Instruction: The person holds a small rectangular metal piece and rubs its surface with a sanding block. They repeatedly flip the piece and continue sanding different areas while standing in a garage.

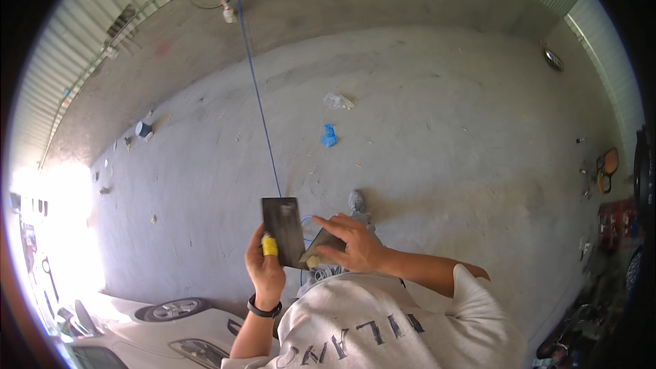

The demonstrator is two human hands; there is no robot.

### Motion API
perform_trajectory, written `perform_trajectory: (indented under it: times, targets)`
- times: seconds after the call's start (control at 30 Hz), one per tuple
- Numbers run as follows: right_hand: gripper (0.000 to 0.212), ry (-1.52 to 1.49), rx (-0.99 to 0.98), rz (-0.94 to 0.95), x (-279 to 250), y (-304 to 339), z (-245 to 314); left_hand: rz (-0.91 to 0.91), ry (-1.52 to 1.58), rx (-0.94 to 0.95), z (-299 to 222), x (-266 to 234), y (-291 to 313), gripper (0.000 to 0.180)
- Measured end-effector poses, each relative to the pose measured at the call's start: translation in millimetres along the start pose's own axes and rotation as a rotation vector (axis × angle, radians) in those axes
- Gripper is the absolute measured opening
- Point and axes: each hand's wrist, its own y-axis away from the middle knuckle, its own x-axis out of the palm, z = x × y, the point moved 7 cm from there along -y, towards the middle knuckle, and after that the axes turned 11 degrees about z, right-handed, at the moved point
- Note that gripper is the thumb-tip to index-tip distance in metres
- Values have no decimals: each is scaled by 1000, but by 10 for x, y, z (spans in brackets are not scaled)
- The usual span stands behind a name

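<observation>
Clasping dark rectangular flat plate (281, 224) at lower centre of frame in curled left hand (264, 270), pinching dark flat blade (325, 240) with pale rounded lump (312, 261) near its lower corner in half-open right hand (359, 244), possibly risking losing lump by over-tilting blade.

Matt, streaky dark panel (280, 222)
</observation>
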Motion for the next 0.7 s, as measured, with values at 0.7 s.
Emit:
perform_trajectory:
  times: [0.7]
  targets:
    - [27,1634,-354,390,-1702,-1330,-798,160,961,123,-906,869,-3114,67]
